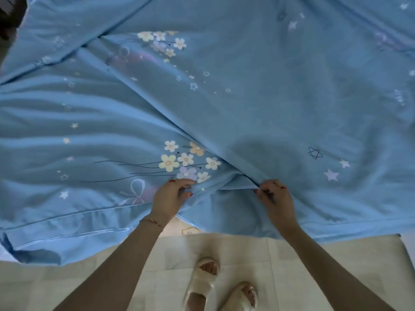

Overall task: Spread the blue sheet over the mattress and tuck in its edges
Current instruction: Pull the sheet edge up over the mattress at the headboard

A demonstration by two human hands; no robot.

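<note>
The blue sheet (247, 97), printed with flowers and stars, fills most of the view and hides the mattress. It lies in folds and ripples, with a diagonal fold running down to my hands. My left hand (170, 196) grips a bunch of the sheet just below the flower print. My right hand (275, 196) pinches a folded edge of the sheet a little to the right. The sheet's near hem hangs over the bed's front side, lower at the left.
Pale floor tiles (314, 277) lie below the bed's edge. My feet in light sandals (208, 281) stand close to the bed. A small patch of patterned white fabric (188, 230) shows under the sheet between my arms. A dark object (9, 21) sits at the top left corner.
</note>
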